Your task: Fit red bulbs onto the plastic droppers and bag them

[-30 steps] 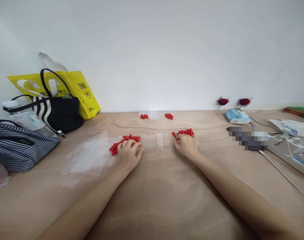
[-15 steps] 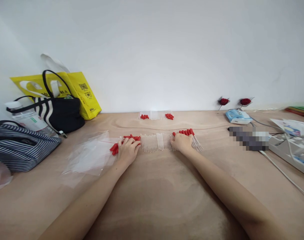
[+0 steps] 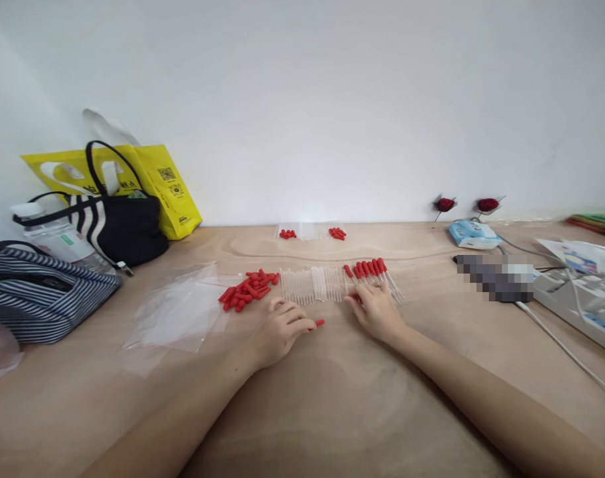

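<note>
Left forearm bare, entering from 7 o'clock, angled toward 1 o'clock. Left hand [image 3: 281,330] low, palm down, fingers [image 3: 302,325] curled inward, tips pinched together pointing to 3 o'clock. Right forearm bare, entering from 5 o'clock, angled toward 11 o'clock. Right hand [image 3: 376,310] palm down, flat, fingers [image 3: 358,299] loosely extended toward 11 o'clock, slightly spread. Both wrists straight, in line with forearms. Hands near each other, not touching; left at 9 o'clock of right, set slightly nearer body.
</note>
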`<state>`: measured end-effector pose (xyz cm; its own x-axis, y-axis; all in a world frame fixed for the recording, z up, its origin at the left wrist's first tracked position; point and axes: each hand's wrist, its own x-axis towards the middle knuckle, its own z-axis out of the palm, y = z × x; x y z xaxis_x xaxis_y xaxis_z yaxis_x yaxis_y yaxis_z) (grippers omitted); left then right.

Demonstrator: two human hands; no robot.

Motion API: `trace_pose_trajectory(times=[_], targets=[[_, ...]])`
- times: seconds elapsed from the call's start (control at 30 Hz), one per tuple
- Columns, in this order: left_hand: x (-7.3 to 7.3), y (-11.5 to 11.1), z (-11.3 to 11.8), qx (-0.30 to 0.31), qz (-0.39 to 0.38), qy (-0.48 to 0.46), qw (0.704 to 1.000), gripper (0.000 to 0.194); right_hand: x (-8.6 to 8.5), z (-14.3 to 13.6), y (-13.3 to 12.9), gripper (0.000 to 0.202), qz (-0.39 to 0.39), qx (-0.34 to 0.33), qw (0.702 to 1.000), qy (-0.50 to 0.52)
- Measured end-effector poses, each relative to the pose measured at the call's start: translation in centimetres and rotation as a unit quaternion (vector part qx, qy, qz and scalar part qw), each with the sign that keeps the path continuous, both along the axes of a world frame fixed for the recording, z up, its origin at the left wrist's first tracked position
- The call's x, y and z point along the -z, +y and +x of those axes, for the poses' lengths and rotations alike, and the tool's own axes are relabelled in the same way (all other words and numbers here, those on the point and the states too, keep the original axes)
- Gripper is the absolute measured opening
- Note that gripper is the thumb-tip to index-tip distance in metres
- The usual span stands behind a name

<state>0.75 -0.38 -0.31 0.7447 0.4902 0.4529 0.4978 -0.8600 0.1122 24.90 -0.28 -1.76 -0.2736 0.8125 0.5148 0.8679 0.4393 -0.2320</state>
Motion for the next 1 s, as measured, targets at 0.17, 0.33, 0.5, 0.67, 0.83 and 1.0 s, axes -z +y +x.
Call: trace_pose_trajectory(times=[0.17,0.33,0.5,0.67,0.83,1.0], targets=[[-0.4,-0.3,-0.1,-0.003,-0.055,0.043,0.998,0.024,0.7,0.6,-2.8,0.02,0.011,-0.099,0.995,0.018],[-0.6,-1.0,0.5,-0.087,-0.122,0.015,0.989,0.03,0.5,0.0,-3.3,0.02,-0.009,-0.133,0.991,0.028],[0.4,-0.7,2.1,-0.131,-0.119,-0.026,0.984,0.024,0.7,-0.4,-3.2,0.018,-0.022,-0.133,0.99,0.045],[0.7,-0.4,2.7,-0.135,-0.09,-0.061,0.985,0.015,0.9,-0.6,-3.0,0.019,-0.02,-0.129,0.99,0.06],[0.4,-0.7,2.7,-0.121,-0.081,-0.077,0.986,0.011,0.8,-1.2,-3.2,0.018,-0.013,-0.13,0.989,0.075],[0.5,-0.6,2.7,-0.127,-0.092,-0.097,0.983,0.009,0.4,-1.8,-3.6,0.017,0.0,-0.134,0.987,0.091]])
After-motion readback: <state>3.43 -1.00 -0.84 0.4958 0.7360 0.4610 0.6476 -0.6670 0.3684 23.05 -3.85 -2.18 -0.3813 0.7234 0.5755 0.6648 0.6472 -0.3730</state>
